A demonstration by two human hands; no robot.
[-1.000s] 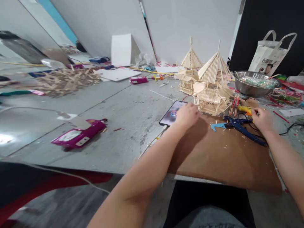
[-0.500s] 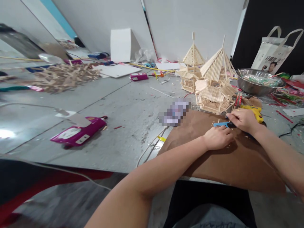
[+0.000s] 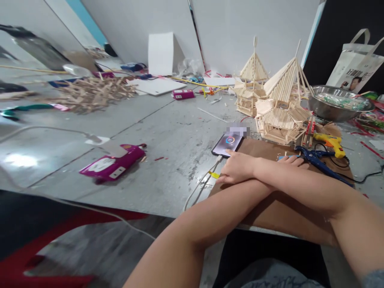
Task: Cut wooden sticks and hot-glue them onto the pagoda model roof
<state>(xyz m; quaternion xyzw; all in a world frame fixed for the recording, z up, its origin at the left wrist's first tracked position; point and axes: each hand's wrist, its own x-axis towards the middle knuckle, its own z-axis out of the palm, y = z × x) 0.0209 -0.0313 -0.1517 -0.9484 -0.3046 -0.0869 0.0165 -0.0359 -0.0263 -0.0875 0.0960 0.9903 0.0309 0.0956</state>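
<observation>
My right hand (image 3: 240, 166) crosses over my left forearm, its index finger stretched to the lit screen of a phone (image 3: 226, 146) lying on the table. It holds nothing. My left hand (image 3: 292, 161) lies flat on the brown board (image 3: 285, 212), partly hidden behind the right forearm. Its fingers are at a light-blue flat piece (image 3: 282, 157). A blue-handled hand tool, like pliers (image 3: 321, 160), rests on the board to the right, its jaws partly hidden. Beyond stand two pagoda-like models of thin wooden sticks (image 3: 280, 116).
A yellow glue gun (image 3: 334, 145) with a black cord lies behind the blue tool. At the back right are a metal bowl (image 3: 339, 110) and a white bag (image 3: 354, 66). A purple power adapter (image 3: 115, 164), a white cable (image 3: 195, 188) and a wooden stick pile (image 3: 96, 94) are leftward.
My right hand has left the blue-handled tool and swung left across my left arm to the phone, whose screen is now lit. My left hand stays at the light-blue piece.
</observation>
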